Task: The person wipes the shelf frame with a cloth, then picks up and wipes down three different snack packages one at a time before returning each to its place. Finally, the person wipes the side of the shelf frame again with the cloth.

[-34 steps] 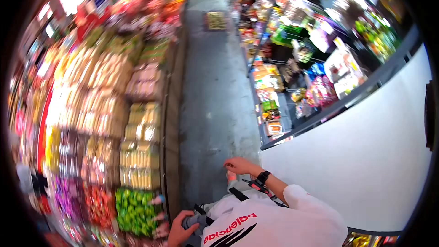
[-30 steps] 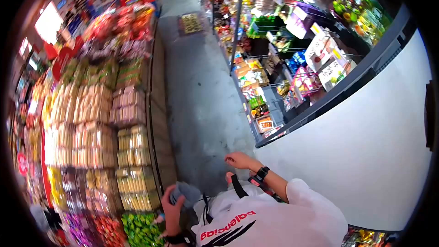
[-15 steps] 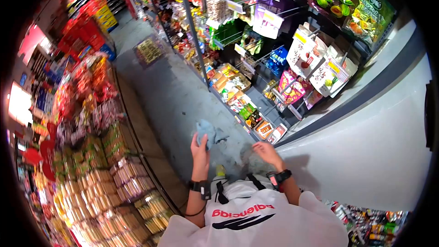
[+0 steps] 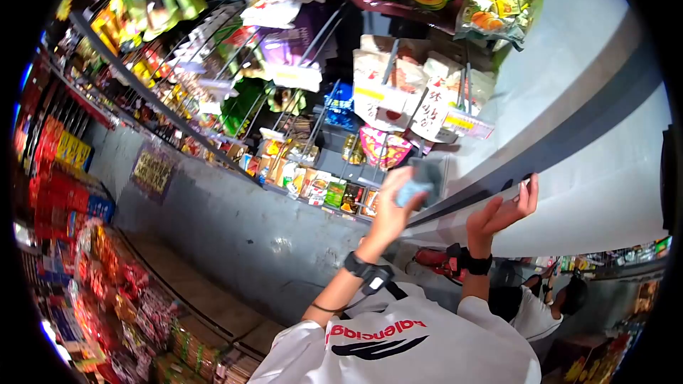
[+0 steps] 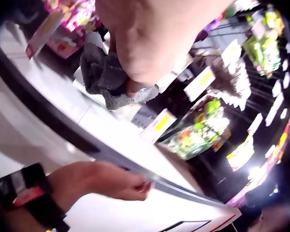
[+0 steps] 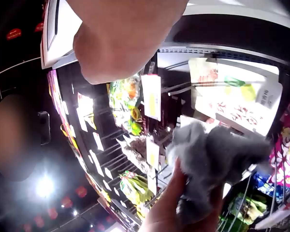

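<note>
A crumpled grey-blue cloth (image 4: 418, 183) is gripped by my left hand (image 4: 390, 208), in front of the hanging snack bags. The left wrist view shows the dark grey cloth (image 5: 105, 79) bunched under the fingers of that hand (image 5: 152, 38). My right hand (image 4: 502, 212) is raised beside the white panel, holding nothing, its fingers loosely bent; the left wrist view has it (image 5: 106, 181) near the dark edge strip. From the right wrist, the left hand (image 6: 169, 205) pinches the cloth (image 6: 208, 154) before white packets, and my right hand (image 6: 128, 38) fills the top.
White snack bags (image 4: 388, 85) hang on wire hooks, with boxed packets (image 4: 316, 186) on the shelf below. A dark strip borders the white panel (image 4: 569, 206). A display of packaged goods (image 4: 153, 320) stands across the grey aisle floor (image 4: 235, 220). Behind on the right is another person (image 4: 537, 313).
The view has turned right, towards the hanging bags. My left hand has carried the cloth up and right, from over the aisle to the shelf's end. My right hand has risen, its fingers more spread.
</note>
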`<state>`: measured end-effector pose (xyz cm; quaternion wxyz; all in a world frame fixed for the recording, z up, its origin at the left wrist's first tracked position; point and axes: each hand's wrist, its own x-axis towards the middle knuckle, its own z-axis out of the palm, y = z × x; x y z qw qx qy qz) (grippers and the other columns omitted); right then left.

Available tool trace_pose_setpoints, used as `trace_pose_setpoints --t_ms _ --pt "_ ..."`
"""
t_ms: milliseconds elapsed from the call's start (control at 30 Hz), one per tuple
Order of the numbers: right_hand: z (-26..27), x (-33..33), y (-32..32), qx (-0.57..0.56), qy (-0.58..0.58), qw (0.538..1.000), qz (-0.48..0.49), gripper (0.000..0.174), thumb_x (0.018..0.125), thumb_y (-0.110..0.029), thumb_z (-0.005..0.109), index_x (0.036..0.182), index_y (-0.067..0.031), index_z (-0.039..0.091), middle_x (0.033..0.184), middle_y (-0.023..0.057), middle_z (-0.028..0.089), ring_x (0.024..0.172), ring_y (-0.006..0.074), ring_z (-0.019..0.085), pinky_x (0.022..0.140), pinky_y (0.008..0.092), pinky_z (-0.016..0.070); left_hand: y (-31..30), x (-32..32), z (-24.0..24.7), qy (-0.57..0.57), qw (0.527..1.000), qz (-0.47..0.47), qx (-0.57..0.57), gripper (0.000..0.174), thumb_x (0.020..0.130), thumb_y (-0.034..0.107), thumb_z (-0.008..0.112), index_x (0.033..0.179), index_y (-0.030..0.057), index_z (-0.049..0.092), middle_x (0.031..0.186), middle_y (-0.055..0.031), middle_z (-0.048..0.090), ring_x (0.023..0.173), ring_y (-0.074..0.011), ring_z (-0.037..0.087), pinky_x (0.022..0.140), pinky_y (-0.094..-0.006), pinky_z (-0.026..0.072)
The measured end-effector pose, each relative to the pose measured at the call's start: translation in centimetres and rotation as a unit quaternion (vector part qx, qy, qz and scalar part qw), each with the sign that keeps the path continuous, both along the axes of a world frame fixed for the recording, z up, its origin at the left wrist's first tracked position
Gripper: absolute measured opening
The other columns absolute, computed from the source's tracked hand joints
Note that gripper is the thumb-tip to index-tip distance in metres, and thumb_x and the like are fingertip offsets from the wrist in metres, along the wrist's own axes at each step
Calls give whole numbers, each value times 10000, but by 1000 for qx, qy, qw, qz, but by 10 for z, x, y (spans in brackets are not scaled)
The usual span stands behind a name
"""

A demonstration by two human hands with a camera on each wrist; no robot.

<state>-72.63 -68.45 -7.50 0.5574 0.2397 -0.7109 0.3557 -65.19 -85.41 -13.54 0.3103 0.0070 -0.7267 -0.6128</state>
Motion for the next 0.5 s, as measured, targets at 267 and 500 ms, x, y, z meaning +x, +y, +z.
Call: trace_pose_setpoints --t_ms 267,500 --pt "-12 -70 10 97 299 949 14 645 991 -452 279 1358 64 398 1464 356 272 1342 523 330 1069 615 361 53 -86 32 25 944 -318 79 444 881 76 647 1297 -25 525 1304 -199 551 1217 -343 532 1054 -398 381" --pt "33 -59 3 199 273 941 -23 585 1008 -426 396 1378 27 384 1434 332 330 1335 482 364 1066 583 382 43 -104 -21 -201 889 -406 64 447 977 199 567 1358 -10 469 1297 -214 556 1228 -351 511 1038 -406 391"
